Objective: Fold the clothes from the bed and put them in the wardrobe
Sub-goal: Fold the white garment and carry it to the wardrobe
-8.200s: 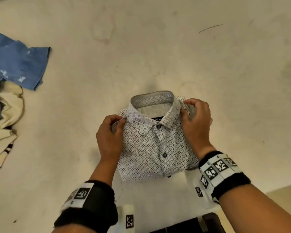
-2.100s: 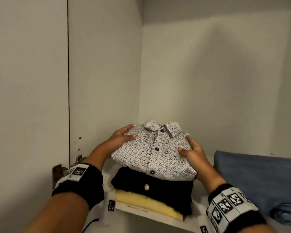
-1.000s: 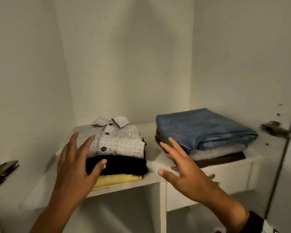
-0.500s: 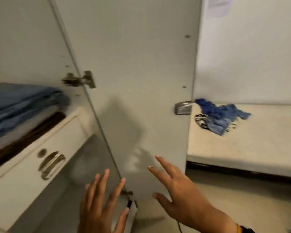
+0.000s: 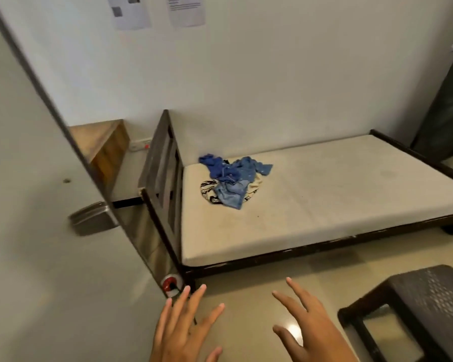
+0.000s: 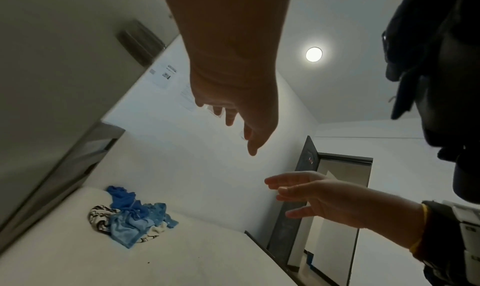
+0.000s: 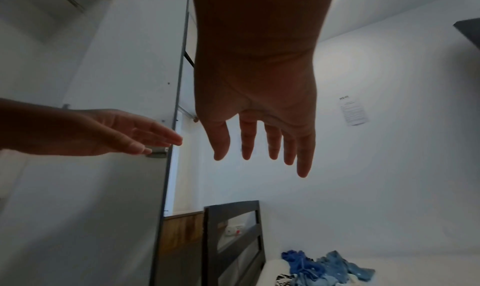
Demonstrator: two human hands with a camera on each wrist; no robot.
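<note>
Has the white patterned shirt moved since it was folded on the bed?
Yes. It is gone from the bed, where only the blue and cream clothes pile lies; earlier it was set on the wardrobe shelf stack. Both hands are empty.

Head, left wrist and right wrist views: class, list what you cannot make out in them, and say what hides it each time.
- Pile of clothes on the bed: heaped, so the count is unclear; the right wrist view's bottom edge cuts it.
- Wall papers: cut by the head view's top edge; print too small.
- Wardrobe door: hides the wardrobe's inside.
- Left hand and right hand: wrists cut off in the head view.
</note>
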